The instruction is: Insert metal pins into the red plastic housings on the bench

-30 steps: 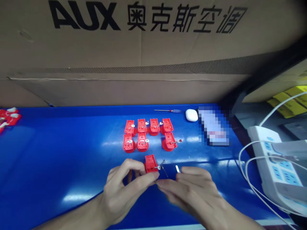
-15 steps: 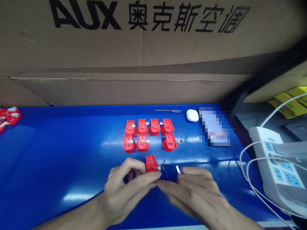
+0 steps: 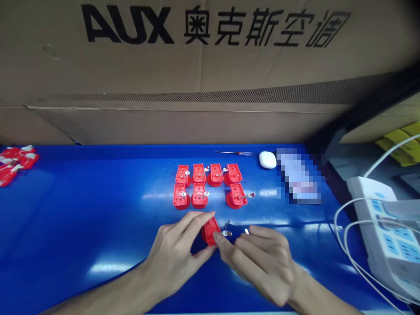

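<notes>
A red plastic housing with an open, ribbed face is tilted up between the thumb and fingers of my left hand. From its right side sticks out a small metal lever with a white tag. My right hand has its fingers curled, and its fingertips press against the housing's lower right edge beside the lever. Whether something small is pinched there is hidden. Thin dark metal wire shows behind the lever. A pale flat strip end peeks out behind my right knuckles; the remainder is hidden.
Several similar red housings with levers stand in two rows behind my hands. Farther back lie a screwdriver, a white rounded case and a blurred-out flat object. Red-and-white parts lie far left; a power strip with cables stands right.
The left fingers have shifted round the housing to its top and bottom edges, and the housing has tilted. My right fingertips have come up onto its edge. The view has moved slightly.
</notes>
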